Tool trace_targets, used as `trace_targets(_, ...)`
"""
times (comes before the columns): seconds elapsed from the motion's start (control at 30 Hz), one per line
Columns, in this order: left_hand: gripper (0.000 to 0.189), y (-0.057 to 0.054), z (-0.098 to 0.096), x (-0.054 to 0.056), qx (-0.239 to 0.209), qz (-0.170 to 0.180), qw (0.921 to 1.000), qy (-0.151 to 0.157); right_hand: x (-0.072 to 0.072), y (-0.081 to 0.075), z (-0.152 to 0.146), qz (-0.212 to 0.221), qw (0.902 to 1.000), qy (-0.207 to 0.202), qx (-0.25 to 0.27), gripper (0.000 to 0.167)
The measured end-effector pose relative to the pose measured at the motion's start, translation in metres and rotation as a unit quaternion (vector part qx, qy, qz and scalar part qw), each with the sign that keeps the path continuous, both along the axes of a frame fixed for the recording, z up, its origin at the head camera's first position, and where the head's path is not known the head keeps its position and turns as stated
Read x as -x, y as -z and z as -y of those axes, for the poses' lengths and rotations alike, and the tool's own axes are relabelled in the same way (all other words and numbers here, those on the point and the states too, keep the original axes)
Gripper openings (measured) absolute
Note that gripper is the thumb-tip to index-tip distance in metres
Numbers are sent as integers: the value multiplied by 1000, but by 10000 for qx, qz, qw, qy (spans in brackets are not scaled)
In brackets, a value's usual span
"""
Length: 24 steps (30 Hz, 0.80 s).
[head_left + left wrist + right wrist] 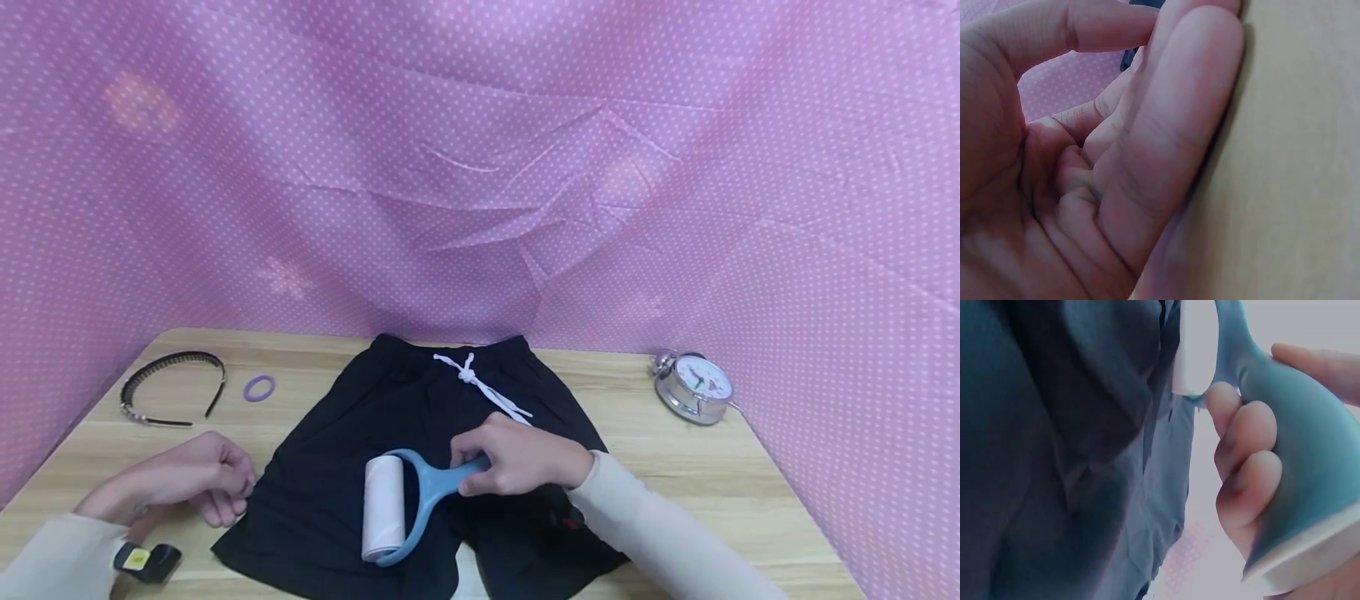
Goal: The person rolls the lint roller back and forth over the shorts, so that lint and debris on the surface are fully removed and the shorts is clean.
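Note:
Black shorts (322, 500) with a white drawstring (487, 392) lie spread on the table, waistband at the far side. My right hand (517, 458) grips the blue handle (1310, 431) of a lint roller, fingers curled round it. Its white roll (383, 508) lies over the left leg of the shorts; in the right wrist view the roll (1197, 350) is by the dark cloth. At the shorts' left edge, my left hand (195, 479) pinches the cloth between thumb and fingers. The left wrist view shows those fingers (1166, 119) low against the tabletop, the pinched cloth mostly hidden.
A dark headband (176, 358) and a purple hair tie (258, 387) lie at the back left of the wooden table (675, 483). A silver alarm clock (697, 387) sits at the back right. Pink dotted cloth (480, 167) hangs round the table's back and sides.

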<state>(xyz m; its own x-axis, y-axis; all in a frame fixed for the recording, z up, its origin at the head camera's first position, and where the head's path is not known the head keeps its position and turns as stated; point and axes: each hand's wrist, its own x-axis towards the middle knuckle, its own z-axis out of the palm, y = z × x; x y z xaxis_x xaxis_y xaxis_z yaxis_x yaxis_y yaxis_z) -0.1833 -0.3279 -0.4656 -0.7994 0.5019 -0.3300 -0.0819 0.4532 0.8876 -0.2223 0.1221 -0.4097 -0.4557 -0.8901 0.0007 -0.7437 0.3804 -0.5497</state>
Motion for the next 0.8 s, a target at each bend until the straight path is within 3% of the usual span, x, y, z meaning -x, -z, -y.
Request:
trace_targets(0.53, 19, 1, 1, 0, -71, 88, 9999, -33, 15, 2, -24, 469, 9988, 164, 51, 6)
trace_targets(0.8, 19, 2, 2, 0, -4, 53, 10000, -68, 13, 3, -40, 458, 9980, 428, -22, 4)
